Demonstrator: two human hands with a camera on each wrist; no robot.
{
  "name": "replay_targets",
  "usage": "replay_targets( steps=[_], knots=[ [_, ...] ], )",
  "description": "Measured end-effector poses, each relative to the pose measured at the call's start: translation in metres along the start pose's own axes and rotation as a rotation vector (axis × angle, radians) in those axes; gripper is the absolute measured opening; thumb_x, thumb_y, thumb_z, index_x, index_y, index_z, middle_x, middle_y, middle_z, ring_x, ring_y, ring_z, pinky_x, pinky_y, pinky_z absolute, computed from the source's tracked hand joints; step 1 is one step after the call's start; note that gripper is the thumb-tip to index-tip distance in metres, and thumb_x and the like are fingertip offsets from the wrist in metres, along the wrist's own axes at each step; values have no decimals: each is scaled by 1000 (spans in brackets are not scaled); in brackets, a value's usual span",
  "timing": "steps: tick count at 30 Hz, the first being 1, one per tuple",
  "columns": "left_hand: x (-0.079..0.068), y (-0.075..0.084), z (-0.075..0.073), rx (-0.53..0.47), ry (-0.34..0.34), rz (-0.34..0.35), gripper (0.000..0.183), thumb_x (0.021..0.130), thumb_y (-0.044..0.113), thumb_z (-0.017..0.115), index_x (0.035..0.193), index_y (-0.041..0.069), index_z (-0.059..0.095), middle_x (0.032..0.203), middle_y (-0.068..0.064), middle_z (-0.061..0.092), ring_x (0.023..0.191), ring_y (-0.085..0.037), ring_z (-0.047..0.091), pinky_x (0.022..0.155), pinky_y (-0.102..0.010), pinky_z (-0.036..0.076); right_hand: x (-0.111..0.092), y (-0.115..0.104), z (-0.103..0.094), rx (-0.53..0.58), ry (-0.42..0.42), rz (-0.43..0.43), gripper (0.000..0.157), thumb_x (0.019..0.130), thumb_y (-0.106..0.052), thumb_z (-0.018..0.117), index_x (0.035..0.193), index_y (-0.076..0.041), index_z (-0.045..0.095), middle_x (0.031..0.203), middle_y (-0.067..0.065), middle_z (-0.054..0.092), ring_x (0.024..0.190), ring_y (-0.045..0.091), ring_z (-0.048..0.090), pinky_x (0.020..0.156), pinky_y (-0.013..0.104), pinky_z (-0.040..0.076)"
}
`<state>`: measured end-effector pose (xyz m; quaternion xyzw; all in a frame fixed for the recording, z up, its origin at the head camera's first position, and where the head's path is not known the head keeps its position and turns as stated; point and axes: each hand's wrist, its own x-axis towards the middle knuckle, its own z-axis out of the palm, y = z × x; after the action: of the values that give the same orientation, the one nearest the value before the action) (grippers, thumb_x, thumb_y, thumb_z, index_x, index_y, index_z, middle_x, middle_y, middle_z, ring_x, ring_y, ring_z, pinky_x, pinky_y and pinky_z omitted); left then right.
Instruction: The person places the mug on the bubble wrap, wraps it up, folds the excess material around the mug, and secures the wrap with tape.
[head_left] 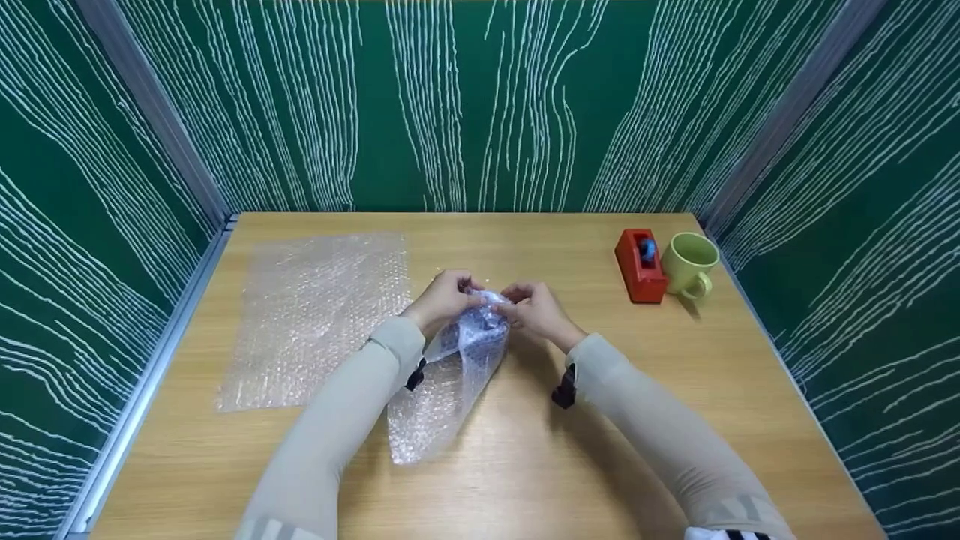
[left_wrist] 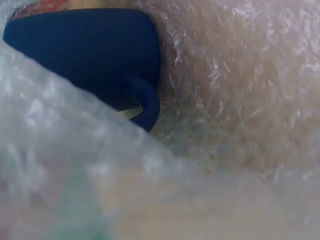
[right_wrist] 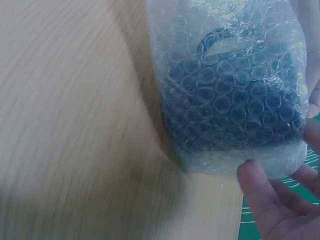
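Note:
A dark blue mug (left_wrist: 95,55) lies inside a folded sheet of bubble wrap (head_left: 480,345), its handle showing in the left wrist view. Through the bubbles in the right wrist view the mug looks like a dark shape. At the far end of the bundle, my left hand (head_left: 444,298) pinches the bubble wrap from the left. Opposite it, my right hand (head_left: 538,309) holds the same end, with the thumb (right_wrist: 252,180) at the wrap's edge. A loose tail of the sheet (head_left: 424,424) hangs toward the table's front.
Flat on the wooden table (head_left: 600,465), a second bubble wrap sheet (head_left: 315,315) lies at the left. At the back right stand a red tape dispenser (head_left: 641,277) with a blue roll and a light green mug (head_left: 688,262). Green panels with white lines enclose the table's back and sides.

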<state>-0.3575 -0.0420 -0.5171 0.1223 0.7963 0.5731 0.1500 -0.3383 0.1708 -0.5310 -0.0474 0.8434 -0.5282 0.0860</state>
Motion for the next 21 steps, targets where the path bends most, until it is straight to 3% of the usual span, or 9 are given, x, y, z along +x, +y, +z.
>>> replay_targets(
  steps=[7, 12, 17, 21],
  knots=[
    [-3, 2, -7, 108, -27, 40, 16, 100, 5, 74, 114, -1, 73, 108, -7, 70, 102, -21, 64, 93, -34, 58, 9, -10, -2, -51, -50, 35, 20, 99, -7, 79, 116, 4, 76, 107, 18, 75, 80, 18, 72, 75, 37, 69],
    [-4, 4, -16, 255, -88, 91, 26, 106, 13, 65, 127, 0, 73, 127, -17, 74, 122, -33, 68, 109, -44, 57, 18, -13, 1, -127, -54, 37, 17, 101, -6, 75, 114, 4, 77, 108, 21, 78, 83, 20, 73, 69, 28, 66],
    [-10, 10, -25, 348, -190, 57, 44, 112, 23, 52, 152, 6, 62, 155, -17, 63, 148, -37, 56, 127, -51, 44, 24, -16, 1, -218, -24, 25, 16, 100, -6, 75, 113, 3, 79, 108, 20, 79, 85, 22, 74, 69, 28, 66],
    [-14, 12, -33, 421, -236, 72, 52, 112, 28, 53, 162, 10, 52, 168, -13, 51, 159, -36, 44, 133, -54, 33, 31, -18, 0, -294, -7, -55, 17, 98, -6, 76, 111, 4, 80, 108, 21, 81, 90, 28, 76, 75, 36, 68]
  ],
)
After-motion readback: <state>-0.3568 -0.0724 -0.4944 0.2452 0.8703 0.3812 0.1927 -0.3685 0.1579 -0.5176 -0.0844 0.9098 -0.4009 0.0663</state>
